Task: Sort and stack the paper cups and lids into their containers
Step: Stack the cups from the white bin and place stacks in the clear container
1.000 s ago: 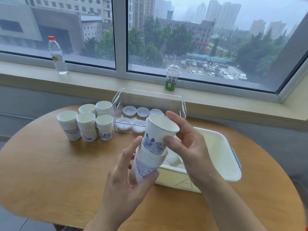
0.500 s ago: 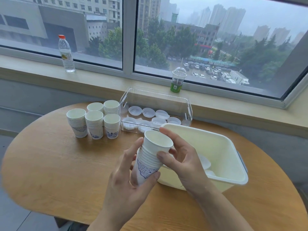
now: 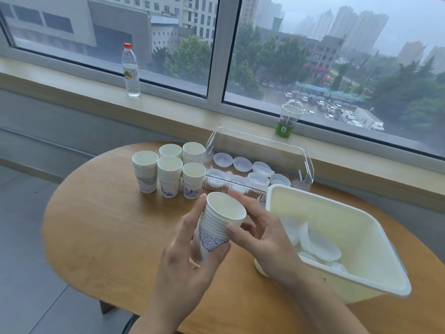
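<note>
— What has changed in the last second?

— The top cup has gone from sticking up out of the stack (image 3: pixel 215 227) to sitting fully nested. The left hand (image 3: pixel 190 256) grips the stack's base; the right hand (image 3: pixel 260 237) pinches its rim between thumb and fingers, above the surface (image 3: pixel 108 225).

— So that cup is sorted?

— I think so (lids remain). 5 stacks (image 3: pixel 169 173) stand beside the clear box (image 3: pixel 260 141) of lids (image 3: pixel 240 163); more lids lie in the white bin (image 3: pixel 385 237).

Both hands (image 3: pixel 190 259) grip a tilted cup stack (image 3: pixel 216 225) above the table (image 3: pixel 101 227).
</note>
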Motion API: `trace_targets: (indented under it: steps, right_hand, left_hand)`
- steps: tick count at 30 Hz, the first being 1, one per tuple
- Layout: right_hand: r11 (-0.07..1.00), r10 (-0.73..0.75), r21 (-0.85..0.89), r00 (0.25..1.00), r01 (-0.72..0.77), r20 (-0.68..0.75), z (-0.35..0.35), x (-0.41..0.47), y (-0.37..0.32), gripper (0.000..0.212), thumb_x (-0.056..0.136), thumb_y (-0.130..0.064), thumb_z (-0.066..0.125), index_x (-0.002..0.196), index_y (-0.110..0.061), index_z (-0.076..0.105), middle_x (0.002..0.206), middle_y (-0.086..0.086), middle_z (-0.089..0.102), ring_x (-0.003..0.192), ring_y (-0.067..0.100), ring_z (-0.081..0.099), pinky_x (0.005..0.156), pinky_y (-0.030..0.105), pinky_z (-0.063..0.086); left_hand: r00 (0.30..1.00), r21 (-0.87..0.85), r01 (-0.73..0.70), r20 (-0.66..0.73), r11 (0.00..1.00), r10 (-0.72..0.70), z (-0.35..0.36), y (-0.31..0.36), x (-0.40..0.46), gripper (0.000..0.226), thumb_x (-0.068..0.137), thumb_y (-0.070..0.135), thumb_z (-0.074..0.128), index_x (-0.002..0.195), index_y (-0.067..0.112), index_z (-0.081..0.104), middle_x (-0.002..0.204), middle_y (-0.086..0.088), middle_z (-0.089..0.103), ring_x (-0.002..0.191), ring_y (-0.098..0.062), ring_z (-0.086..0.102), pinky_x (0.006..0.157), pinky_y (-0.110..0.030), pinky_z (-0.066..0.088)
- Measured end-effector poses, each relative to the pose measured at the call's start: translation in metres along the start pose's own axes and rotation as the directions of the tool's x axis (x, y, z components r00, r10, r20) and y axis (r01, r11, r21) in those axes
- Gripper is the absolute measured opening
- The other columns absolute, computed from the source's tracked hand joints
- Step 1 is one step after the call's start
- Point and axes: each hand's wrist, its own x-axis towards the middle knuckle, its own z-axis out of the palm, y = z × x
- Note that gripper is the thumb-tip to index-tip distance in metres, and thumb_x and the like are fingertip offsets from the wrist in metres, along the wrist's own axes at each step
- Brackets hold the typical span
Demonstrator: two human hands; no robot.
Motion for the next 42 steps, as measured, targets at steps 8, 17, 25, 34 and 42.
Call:
trace_targets:
  steps: [8,17,25,34,42]
  right_hand:
    - [0.998,0.056,0.009,0.995,-0.056,0.085,0.046,0.032,0.010,0.076,0.083,-0.045,0.081,0.151,-0.031,0.051,0.145,-0.010,0.061,0.131,0.014,0.061,0.109,0.051,0.052]
    - [0.996,0.083,-0.047,0.987,-0.077,0.139,0.087,0.081,0.031,0.080,0.083,-0.046,0.081,0.154,-0.034,0.047,0.139,-0.013,0.063,0.129,0.010,0.059,0.106,0.046,0.053]
    - [0.957,0.139,-0.227,0.973,-0.180,-0.185,0.087,0.131,0.057,0.076,0.094,-0.043,0.075,0.159,-0.038,0.036,0.161,-0.018,0.037,0.148,0.002,0.033,0.125,0.040,0.032]
    - [0.947,0.234,-0.182,0.958,-0.264,-0.168,0.091,0.147,0.074,0.082,0.095,-0.039,0.074,0.163,-0.034,0.029,0.160,-0.017,0.041,0.141,0.001,0.045,0.121,0.037,0.039]
    - [0.947,0.241,-0.176,0.956,-0.269,-0.166,0.093,0.148,0.074,0.085,0.095,-0.039,0.075,0.164,-0.029,0.027,0.162,-0.015,0.040,0.139,0.002,0.048,0.120,0.036,0.041]
  left_hand:
    - [0.996,0.019,0.064,-0.058,0.998,-0.063,-0.033,-0.030,0.010,0.084,0.087,0.040,0.078,0.158,0.052,0.035,0.143,0.024,0.058,0.129,-0.003,0.058,0.095,-0.005,0.042]
    - [0.985,0.096,0.095,-0.150,0.991,-0.080,-0.065,-0.074,0.037,0.072,0.087,0.040,0.078,0.151,0.045,0.045,0.136,0.014,0.065,0.120,-0.011,0.063,0.092,-0.011,0.047]
    - [0.934,0.128,0.209,-0.320,0.969,-0.159,-0.090,-0.141,0.080,0.083,0.087,0.032,0.081,0.156,0.046,0.036,0.132,0.008,0.061,0.107,-0.016,0.059,0.089,-0.023,0.047]
    - [0.934,0.134,0.213,-0.320,0.968,-0.161,-0.093,-0.181,0.100,0.092,0.088,0.018,0.084,0.160,0.045,0.033,0.142,0.003,0.063,0.120,-0.011,0.063,0.092,-0.002,0.044]
    - [0.928,0.059,0.247,-0.302,0.967,-0.218,-0.089,-0.185,0.092,0.094,0.088,0.016,0.084,0.157,0.053,0.032,0.149,0.005,0.058,0.129,-0.006,0.060,0.103,-0.031,0.056]
